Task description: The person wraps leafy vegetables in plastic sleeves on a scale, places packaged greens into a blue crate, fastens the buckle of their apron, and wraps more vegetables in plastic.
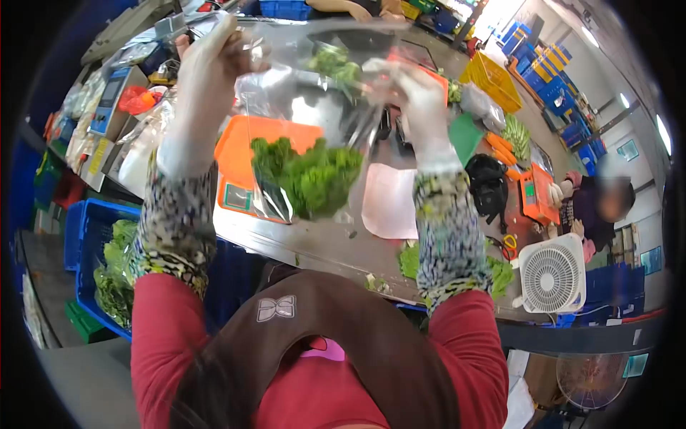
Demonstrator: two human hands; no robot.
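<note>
A clear plastic bag (307, 111) hangs in front of me with curly leafy greens (311, 175) at its bottom. My left hand (221, 53), in a pale glove, is closed on the bag's upper left edge. My right hand (407, 86), also gloved, is closed at the upper right side of the same bag; its fingertips are somewhat blurred. Behind and below the bag lies an orange scale (232, 146) with a small display, partly covered by the greens. More green leaves (334, 63) show through the plastic near the top.
To the right are a pale pink sheet (389, 204), carrots (502, 149), a black bag (488, 186), scissors (509, 247), another orange scale (539, 193) and a white fan (552, 275). At left stands a blue crate (86, 268) of bagged greens. Another person (597, 207) is at far right.
</note>
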